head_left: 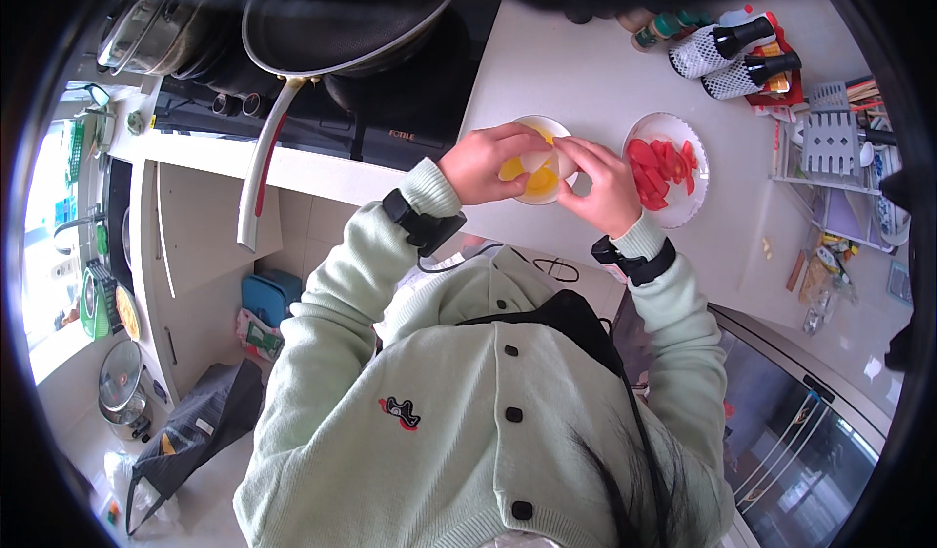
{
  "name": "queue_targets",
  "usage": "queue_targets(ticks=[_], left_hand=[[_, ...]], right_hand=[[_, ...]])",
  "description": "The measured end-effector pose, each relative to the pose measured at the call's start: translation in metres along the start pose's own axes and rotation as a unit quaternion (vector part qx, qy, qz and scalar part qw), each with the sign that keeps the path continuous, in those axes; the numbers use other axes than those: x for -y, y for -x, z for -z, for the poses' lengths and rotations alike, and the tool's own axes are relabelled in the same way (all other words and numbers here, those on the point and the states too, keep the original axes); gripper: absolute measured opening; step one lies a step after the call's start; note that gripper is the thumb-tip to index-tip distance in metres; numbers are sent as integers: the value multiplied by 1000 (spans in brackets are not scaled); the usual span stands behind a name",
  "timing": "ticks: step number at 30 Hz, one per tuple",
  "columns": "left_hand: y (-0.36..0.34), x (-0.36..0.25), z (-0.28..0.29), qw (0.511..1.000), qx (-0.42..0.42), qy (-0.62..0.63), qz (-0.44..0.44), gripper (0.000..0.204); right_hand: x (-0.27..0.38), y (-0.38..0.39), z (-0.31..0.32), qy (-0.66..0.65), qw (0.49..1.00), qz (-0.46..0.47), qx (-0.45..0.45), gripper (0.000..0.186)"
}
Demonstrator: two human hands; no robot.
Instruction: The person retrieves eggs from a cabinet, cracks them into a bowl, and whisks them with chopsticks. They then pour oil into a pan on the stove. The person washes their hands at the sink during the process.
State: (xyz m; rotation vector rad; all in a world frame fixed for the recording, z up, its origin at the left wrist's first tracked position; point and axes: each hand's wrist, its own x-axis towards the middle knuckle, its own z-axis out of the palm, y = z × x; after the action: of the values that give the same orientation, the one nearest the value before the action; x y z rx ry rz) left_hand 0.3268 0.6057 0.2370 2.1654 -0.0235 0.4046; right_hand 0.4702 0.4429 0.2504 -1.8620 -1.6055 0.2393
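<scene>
Both my hands meet over a small white bowl (535, 198) of yellow raw egg (511, 171). My left hand (480, 167) has its fingers curled on a cracked eggshell (535, 159), and my right hand (597, 189) grips the shell from the other side with thumb and fingers. Part of the bowl is hidden behind my fingers. Just to the right, a white plate (672, 218) with a wavy rim holds several cut red tomato pieces (652, 171).
A frying pan (346, 31) sits on the black hob (410, 109), its long handle (262, 158) jutting past the counter edge. Bottles (722, 60) in white mesh sleeves and seasoning jars stand at the back right, beside a utensil rack (830, 143). A glass-fronted appliance (771, 421) is below right.
</scene>
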Motion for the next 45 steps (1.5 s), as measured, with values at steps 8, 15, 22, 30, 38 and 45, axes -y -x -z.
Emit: queue_targets(ticks=[8,15,22,30,38,45], left_hand=[[-6,-4,-4,999,-19,19,47,40],[-2,-3,-6,997,-46,13,54,44],[15,-16,-16,995,-89,-26,48,47],[136,-54,4,983,-138,-36,111,43],[445,-108,-13,871,-330,-86,354,39],[687,-143,-140,610,-500,-65,611,50]], right_hand=[[-5,1,-9,-220,968,-114,-27,45],[-13,-1,-14,-325,932,-160,11,45],[1,7,-17,-389,894,-213,62,47],[86,33,-64,-432,859,-210,179,56],[218,69,-169,-388,814,-139,409,54],[305,89,-222,-317,782,-113,524,50]])
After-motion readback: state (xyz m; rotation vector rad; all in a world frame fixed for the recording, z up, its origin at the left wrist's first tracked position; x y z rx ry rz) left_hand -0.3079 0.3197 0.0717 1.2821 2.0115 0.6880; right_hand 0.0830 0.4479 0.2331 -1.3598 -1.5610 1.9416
